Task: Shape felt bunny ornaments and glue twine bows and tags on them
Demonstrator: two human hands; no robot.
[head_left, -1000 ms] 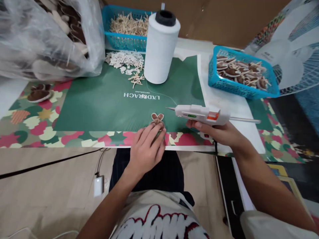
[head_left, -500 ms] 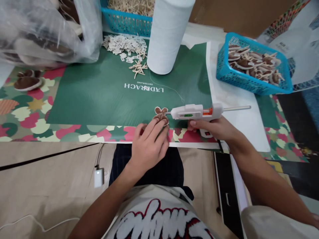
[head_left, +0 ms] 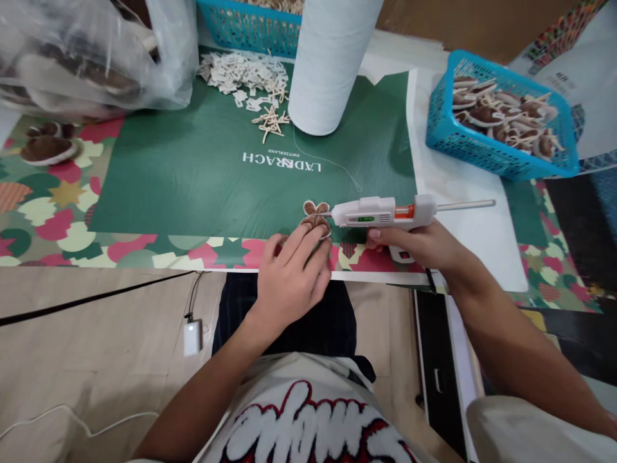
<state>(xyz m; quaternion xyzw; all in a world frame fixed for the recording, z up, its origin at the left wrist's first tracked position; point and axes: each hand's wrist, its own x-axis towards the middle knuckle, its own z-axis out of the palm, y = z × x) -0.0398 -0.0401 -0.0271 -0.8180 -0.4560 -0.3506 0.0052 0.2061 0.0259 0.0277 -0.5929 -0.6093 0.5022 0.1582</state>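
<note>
A small brown felt piece with two rounded ears (head_left: 317, 215) lies near the front edge of a green mat (head_left: 202, 186). My left hand (head_left: 292, 276) rests on it, fingers stretched out and pressing its lower part flat. My right hand (head_left: 417, 244) is closed round the grip of a white glue gun (head_left: 385, 212) with an orange trigger. The gun lies level, and its nozzle touches the felt piece from the right.
A tall white thread cone (head_left: 330, 64) stands at the back of the mat, beside small pale cut-outs (head_left: 243, 67). A blue basket (head_left: 501, 119) of finished brown pieces sits at the right, another blue basket (head_left: 250, 26) behind. A clear plastic bag (head_left: 91, 51) is at left.
The glue gun moved left until its nozzle reached the felt piece. My left hand stayed pressing on the piece. The view tilted down slightly.
</note>
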